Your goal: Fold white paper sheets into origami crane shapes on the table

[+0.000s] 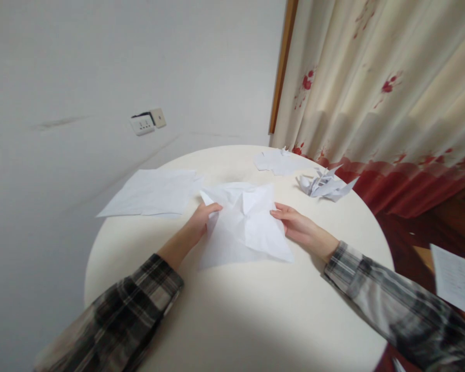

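Note:
A white sheet of paper (pixel 232 235), creased and crumpled toward its middle, is held above the near-centre of the round table. My left hand (pixel 201 221) is closed on its left edge, the thumb lying on top. On the opposite edge, my right hand (pixel 297 223) pinches the paper between thumb and fingers. The sheet's upper left corner is bent up, and fold lines run across its surface. Fingers under the sheet are partly hidden.
A stack of white paper (pixel 151 194) overhangs the left edge of the round white table (pixel 248 320). Folded paper pieces (pixel 325 185) and flat paper scraps (pixel 277 161) lie at the back right. Behind are a wall socket (pixel 142 125) and a curtain (pixel 372 93).

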Action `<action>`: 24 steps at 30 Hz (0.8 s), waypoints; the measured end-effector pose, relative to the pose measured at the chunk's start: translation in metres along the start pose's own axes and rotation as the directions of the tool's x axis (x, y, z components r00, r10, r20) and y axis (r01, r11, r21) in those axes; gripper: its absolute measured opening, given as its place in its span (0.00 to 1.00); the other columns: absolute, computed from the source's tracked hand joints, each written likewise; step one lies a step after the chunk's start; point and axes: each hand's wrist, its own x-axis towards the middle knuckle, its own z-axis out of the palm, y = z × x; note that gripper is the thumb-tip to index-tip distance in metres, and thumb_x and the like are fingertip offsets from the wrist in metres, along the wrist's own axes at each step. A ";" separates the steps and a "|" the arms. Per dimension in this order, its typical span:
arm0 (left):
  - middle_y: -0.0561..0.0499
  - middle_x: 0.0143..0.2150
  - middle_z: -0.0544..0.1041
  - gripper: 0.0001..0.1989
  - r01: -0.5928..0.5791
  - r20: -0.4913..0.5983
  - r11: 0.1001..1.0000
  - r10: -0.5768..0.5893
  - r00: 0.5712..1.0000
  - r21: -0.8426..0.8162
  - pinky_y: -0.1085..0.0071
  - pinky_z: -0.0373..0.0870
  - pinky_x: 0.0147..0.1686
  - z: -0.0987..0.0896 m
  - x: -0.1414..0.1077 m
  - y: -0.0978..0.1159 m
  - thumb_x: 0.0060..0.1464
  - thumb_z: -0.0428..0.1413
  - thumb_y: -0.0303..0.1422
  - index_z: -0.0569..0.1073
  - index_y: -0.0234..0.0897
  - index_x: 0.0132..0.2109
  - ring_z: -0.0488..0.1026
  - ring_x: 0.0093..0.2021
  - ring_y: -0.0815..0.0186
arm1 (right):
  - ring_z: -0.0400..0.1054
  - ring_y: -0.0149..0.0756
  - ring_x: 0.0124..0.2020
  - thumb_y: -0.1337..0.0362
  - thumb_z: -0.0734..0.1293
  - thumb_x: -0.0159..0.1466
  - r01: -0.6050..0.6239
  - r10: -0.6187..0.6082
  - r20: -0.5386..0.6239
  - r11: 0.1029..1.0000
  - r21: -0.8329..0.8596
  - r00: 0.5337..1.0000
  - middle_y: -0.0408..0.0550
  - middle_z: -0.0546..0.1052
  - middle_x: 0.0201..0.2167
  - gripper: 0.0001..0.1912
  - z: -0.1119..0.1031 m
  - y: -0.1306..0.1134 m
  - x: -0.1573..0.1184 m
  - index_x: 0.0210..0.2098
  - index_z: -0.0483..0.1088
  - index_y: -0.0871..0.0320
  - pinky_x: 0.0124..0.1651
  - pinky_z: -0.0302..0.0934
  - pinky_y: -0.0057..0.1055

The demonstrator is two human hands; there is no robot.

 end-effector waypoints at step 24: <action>0.44 0.62 0.56 0.23 -0.674 0.642 0.031 0.276 0.716 0.738 0.60 0.51 0.59 0.008 0.002 -0.035 0.60 0.40 0.40 0.58 0.35 0.59 0.51 0.63 0.61 | 0.69 0.34 0.29 0.58 0.72 0.44 -0.009 -0.245 -0.439 0.865 -0.501 0.864 0.48 0.75 0.32 0.24 -0.004 0.015 0.019 0.37 0.63 0.60 0.32 0.63 0.32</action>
